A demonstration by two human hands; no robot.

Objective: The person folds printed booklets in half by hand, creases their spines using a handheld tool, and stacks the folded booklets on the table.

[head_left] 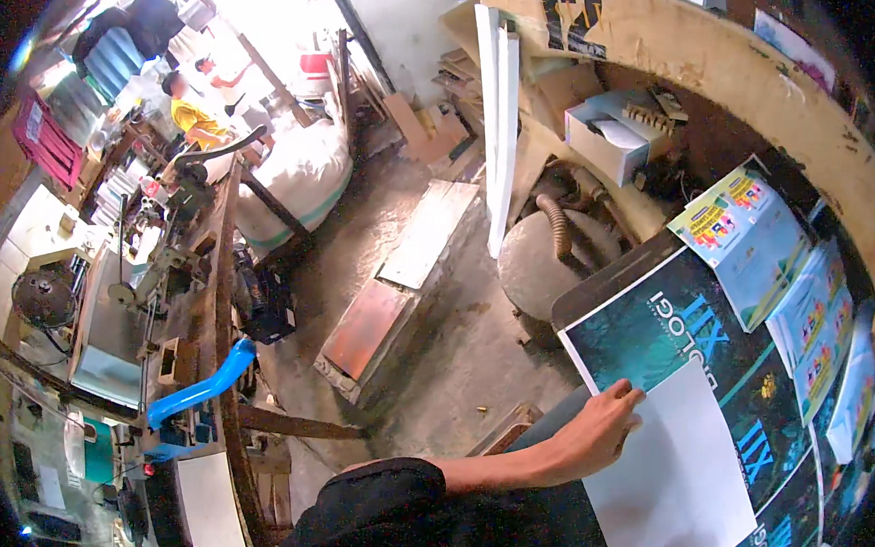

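Note:
My left hand point(600, 432) reaches in from the lower middle, below a dark short sleeve. Its fingers are curled closed at the upper left edge of a blank white sheet point(675, 470) and appear to pinch it. The sheet lies over large dark teal printed sheets point(626, 327) with blue and white lettering, on the surface at my right. Part of the white sheet runs toward the lower edge of the view. My right hand is not in view.
Colourful folded prints point(751, 244) overlap at the right. A curved beige machine panel point(642, 10) arches above, over a white box point(618, 137) and a round drum with a hose point(556, 251). A low bench point(403, 286) stands mid-floor. Machinery lines the left; people sit farther back.

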